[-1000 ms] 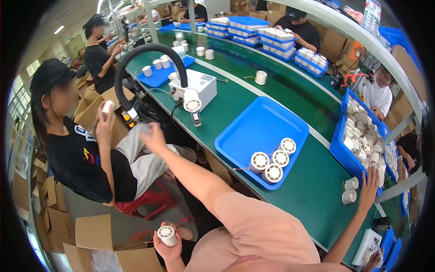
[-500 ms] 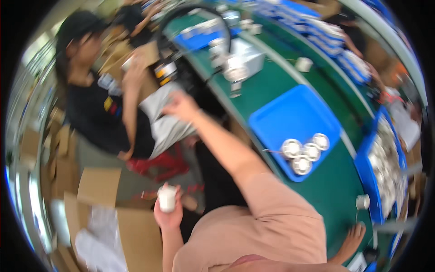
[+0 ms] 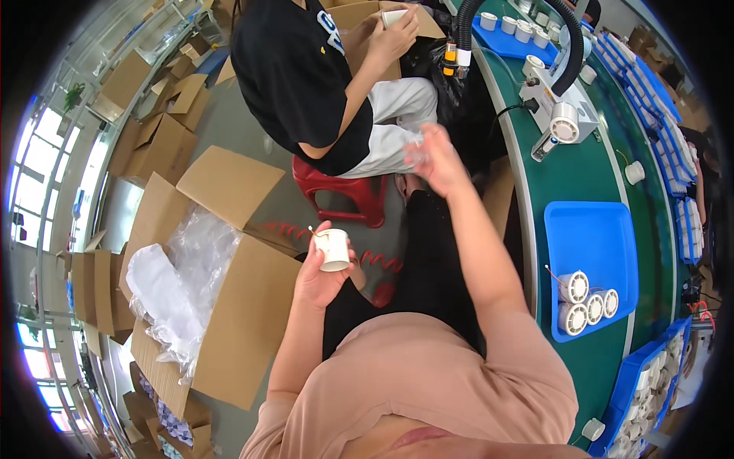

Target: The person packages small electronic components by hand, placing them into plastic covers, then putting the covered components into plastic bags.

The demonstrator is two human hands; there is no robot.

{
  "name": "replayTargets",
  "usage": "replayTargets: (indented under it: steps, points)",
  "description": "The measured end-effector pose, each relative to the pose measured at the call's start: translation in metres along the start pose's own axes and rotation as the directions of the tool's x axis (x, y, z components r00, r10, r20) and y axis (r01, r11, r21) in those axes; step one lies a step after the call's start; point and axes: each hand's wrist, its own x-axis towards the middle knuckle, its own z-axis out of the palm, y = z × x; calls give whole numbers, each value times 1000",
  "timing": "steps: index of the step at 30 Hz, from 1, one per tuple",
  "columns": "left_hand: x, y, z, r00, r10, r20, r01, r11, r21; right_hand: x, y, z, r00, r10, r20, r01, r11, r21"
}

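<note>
My left hand (image 3: 315,281) is closed around a small white plastic cylinder (image 3: 334,252), from whose side a short brownish wire with a pale tip sticks out. It is above my lap, right of the open carton (image 3: 241,321). My right hand (image 3: 439,162) is raised in front of a seated co-worker's light trousers (image 3: 397,103). Its fingers are blurred, and a faint see-through patch at them cannot be made out. On the green bench to my right, a blue tray (image 3: 589,229) bears several white cylinders with slotted round ends (image 3: 573,319).
Clear plastic bags (image 3: 202,252) fill the carton. The co-worker, on a red stool (image 3: 336,191), holds a white piece (image 3: 394,17). A grey device (image 3: 562,103) with a black hose stands on the bench (image 3: 526,180). Blue bins of white parts (image 3: 650,382) line the far right.
The view has swung left, so the tray and co-worker appear farther right. The white cylinder stays in my left hand, now tilted with its wire showing. My right hand remains raised near the co-worker.
</note>
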Motion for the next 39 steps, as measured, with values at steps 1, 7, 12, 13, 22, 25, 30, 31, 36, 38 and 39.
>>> replayTargets:
  steps: [1,7,12,13,22,25,30,31,36,38,39]
  points:
    - [0,2,-3,998,46,51,-47,999,18,-14,11,5,988,97,122,-117,980,164]
    - [2,24,-6,995,70,-76,-70,998,3,-62,30,45,932,211,294,-252,961,111]
    - [-1,32,4,951,250,-182,-167,910,380,-78,17,63,915,240,324,-195,967,-166]
    - [-1,31,0,948,256,-192,-170,911,377,-80,16,65,910,250,330,-203,964,-169]
    - [-5,23,-14,907,422,-5,-164,365,916,-95,6,73,866,289,408,-113,908,-403]
    - [-7,25,-6,920,391,32,-166,313,935,-96,13,74,889,300,347,-126,887,-445]
    - [-9,25,2,935,352,44,-187,383,904,-99,19,72,872,321,370,-171,908,-383]
    - [-9,24,-1,942,333,38,-188,432,882,-100,17,74,861,346,374,-204,907,-369]
    - [-10,22,0,964,266,9,-161,553,818,-101,21,69,825,375,422,-265,918,-295]
    - [-11,22,4,975,220,26,-165,640,751,-102,22,66,808,400,432,-298,911,-287]
    - [-10,22,6,975,219,25,-163,641,750,-103,22,66,810,409,421,-308,907,-288]
